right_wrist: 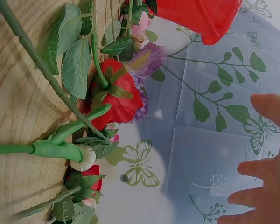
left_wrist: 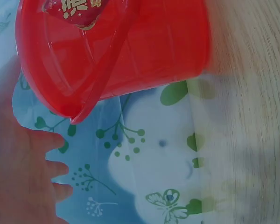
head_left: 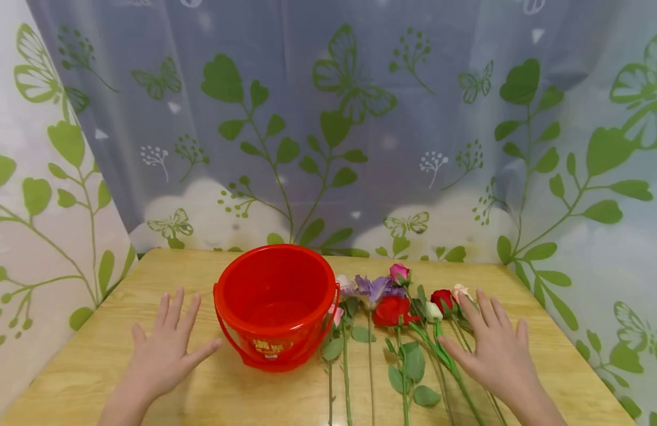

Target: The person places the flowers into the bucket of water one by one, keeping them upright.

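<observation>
A red plastic bucket (head_left: 275,349) stands upright on the wooden table, its handle hanging down along the front. My left hand (head_left: 165,349), fingers spread, is held left of the bucket with nothing in it. To the bucket's right lie several artificial flowers, stems toward me: a large red rose (head_left: 393,311), a purple flower (head_left: 375,289), a pink rose (head_left: 400,273), a smaller red rose (head_left: 442,300) and a white bud with a green stem (head_left: 433,312). My right hand (head_left: 495,352), also spread and holding nothing, is over the right side of the flowers.
The light wooden table (head_left: 184,408) reaches back to a curtain (head_left: 285,118) printed with green leaves and butterflies. More of the printed cloth hangs at the left and right sides.
</observation>
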A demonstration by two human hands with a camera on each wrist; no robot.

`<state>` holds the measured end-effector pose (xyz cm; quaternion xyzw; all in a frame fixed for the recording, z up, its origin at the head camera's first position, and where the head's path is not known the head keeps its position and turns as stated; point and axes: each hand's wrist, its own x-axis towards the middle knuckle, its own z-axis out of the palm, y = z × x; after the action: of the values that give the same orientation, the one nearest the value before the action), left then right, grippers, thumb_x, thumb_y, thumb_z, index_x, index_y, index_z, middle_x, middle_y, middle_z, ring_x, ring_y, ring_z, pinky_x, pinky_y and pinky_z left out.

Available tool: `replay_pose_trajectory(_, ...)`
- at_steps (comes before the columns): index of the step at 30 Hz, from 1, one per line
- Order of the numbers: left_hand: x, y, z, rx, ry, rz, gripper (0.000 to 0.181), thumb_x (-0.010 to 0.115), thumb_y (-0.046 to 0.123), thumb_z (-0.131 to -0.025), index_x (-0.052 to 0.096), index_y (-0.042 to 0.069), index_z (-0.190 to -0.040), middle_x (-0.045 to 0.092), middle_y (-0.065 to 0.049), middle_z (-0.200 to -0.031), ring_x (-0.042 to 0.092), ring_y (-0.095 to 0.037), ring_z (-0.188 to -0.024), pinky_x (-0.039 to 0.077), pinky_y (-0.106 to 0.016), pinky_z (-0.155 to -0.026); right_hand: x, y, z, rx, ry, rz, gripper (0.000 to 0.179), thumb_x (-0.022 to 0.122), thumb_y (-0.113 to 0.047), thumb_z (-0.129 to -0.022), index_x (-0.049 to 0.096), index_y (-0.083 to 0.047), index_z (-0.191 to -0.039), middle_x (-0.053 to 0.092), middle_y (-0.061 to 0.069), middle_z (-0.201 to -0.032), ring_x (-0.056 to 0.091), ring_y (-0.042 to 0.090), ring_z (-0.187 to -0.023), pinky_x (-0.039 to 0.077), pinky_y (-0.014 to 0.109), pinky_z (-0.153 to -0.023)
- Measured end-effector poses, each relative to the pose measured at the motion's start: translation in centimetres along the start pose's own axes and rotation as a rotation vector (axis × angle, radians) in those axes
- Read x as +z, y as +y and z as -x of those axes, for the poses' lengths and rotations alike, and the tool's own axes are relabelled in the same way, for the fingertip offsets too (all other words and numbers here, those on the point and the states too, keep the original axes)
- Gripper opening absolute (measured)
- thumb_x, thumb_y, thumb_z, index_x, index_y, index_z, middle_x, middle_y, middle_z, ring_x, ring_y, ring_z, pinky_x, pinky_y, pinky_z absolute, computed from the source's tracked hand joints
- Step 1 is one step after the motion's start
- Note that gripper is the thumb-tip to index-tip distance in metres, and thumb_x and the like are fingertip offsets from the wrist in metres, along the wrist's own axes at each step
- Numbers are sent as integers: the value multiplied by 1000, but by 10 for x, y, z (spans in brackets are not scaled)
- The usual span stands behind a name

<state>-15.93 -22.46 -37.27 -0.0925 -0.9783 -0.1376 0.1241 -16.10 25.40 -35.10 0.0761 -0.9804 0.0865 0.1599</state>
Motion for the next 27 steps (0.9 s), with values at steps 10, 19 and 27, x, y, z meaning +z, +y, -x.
replay_pose_trajectory(10, -5, 3, -3, 33, 133, 84, 71, 53, 44, -85, 33, -4, -133, 19, -27, -139, 20, -44, -124, 22, -69, -86, -2, -3, 2, -122, 229, -88, 64, 65, -42, -76, 47, -7, -127, 44, 26, -123, 41, 44, -109, 31, 64, -84)
replay_pose_trajectory(19, -4, 4, 0, -29, 196, 163, 50, 50, 37, -89, 54, -5, -115, 57, -23, -107, 54, -38, -94, 43, -54, -77, 1, -8, 1, -181, 370, -137, 38, 73, -22, -67, 64, 0, -97, 62, 16, -94, 58, 34, -84, 50, 48, -65)
replay_pose_trajectory(27, -6, 3, -11, -12, 279, 287, 40, 50, 28, -91, 53, -5, -114, 55, -24, -111, 49, -40, -102, 39, -55, -84, -1, -4, 1, -106, 299, -202, 34, 72, -17, -70, 62, 1, -98, 61, 18, -94, 58, 35, -85, 49, 50, -65)
